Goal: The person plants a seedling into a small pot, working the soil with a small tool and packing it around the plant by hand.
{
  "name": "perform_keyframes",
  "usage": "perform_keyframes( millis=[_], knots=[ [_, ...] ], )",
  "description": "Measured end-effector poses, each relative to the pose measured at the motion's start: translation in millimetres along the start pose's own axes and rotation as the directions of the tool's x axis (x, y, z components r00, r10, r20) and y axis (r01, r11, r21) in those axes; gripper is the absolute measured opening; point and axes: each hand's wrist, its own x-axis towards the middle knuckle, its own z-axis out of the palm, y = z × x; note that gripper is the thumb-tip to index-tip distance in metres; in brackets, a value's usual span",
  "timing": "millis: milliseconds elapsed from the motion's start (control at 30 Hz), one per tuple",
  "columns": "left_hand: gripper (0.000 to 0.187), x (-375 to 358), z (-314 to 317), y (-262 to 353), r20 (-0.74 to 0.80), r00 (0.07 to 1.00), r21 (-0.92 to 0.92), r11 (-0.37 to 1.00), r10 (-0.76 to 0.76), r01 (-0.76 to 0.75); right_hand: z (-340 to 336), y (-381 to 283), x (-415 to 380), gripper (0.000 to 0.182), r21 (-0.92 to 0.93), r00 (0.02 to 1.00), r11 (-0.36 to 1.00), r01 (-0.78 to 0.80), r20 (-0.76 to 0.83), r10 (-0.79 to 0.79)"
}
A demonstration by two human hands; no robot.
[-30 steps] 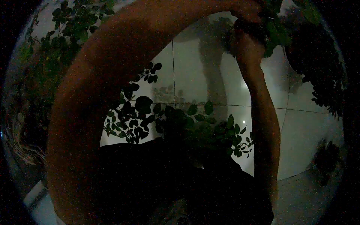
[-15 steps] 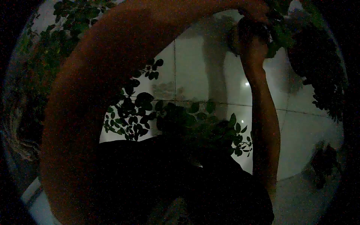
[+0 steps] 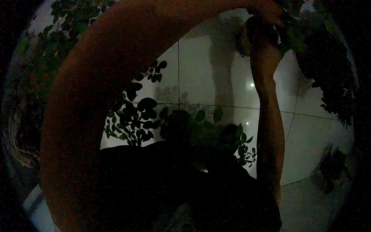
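Note:
The view is very dark. My left arm arches across the left side and top, ending in my left hand (image 3: 266, 12) at the upper right. Just below it, my right hand (image 3: 264, 34) comes up from a raised forearm. Both hands are close together beside green leaves (image 3: 294, 38). Fingers and anything between them are lost in shadow. More leafy stems (image 3: 145, 110) spread between my arms, above my dark clothing (image 3: 174, 185).
Pale floor tiles (image 3: 197, 73) with thin joints and reflected light lie below. A dark leafy mass (image 3: 328, 65) hangs at the right, with a smaller dark clump (image 3: 334, 166) beneath. Foliage (image 3: 77, 19) fills the upper left.
Both hands have shifted very slightly to the right at the top. My right forearm has tilted a little, its lower part now further left.

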Motion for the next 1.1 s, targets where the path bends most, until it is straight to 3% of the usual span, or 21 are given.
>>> perform_keyframes(
  millis=[133,233,333,433,467,533,633,700,833,933,1033,1100],
  knots=[
    [0.036,-3,-8,7,0.067,0.996,-0.017,0.998,-0.066,0.068,7,19,-11,0.025,0.142,0.995,0.985,0.1,-0.02,-0.098],
    [0.035,-19,-28,31,0.11,0.97,-0.249,0.939,-0.215,0.236,21,32,-11,0.026,0.134,0.996,0.991,-0.015,0.093,0.003],
    [0.038,26,14,-12,-0.316,0.946,0.147,0.989,0.073,-0.028,27,42,-9,0.025,0.022,0.993,0.993,0.118,-0.012,-0.118],
    [0.044,-12,-9,13,-0.07,0.997,0.11,0.994,0.026,-0.019,6,34,-14,0.027,-0.049,0.982,0.982,0.183,-0.04,-0.185],
    [0.045,-11,-4,5,-0.101,0.993,0.057,0.997,0.055,-0.049,0,30,-13,0.027,0.021,0.996,1.0,0.013,0.09,-0.015],
    [0.047,0,13,-15,-0.163,0.98,-0.05,0.992,0.11,-0.119,-12,27,-11,0.027,0.083,0.88,0.935,-0.345,0.374,0.292],
    [0.047,-14,-17,23,0.122,0.99,-0.266,0.958,-0.074,0.104,-13,28,-14,0.025,0.27,0.999,0.963,-0.023,-0.038,0.035],
    [0.046,-13,-7,17,-0.001,0.998,-0.073,0.996,0.056,-0.056,-9,29,-17,0.021,0.165,0.996,0.984,0.069,-0.072,-0.058],
    [0.046,-5,10,-4,-0.041,0.99,-0.008,0.991,0.135,-0.136,22,36,-27,0.019,0.139,0.976,0.969,0.204,-0.101,-0.191],
    [0.046,-15,2,-1,-0.024,0.989,0.018,0.989,0.148,-0.147,16,23,-20,0.018,0.081,0.992,0.994,0.068,0.101,-0.076],
    [0.046,-17,4,0,-0.015,0.981,0.037,0.98,0.194,-0.193,-3,16,-21,0.018,0.085,0.999,0.996,0.027,0.026,-0.029],
    [0.046,-18,8,-10,-0.026,0.976,0.01,0.977,0.215,-0.215,-7,14,-26,0.019,0.083,0.976,0.983,-0.163,0.159,0.148]
  ],
)
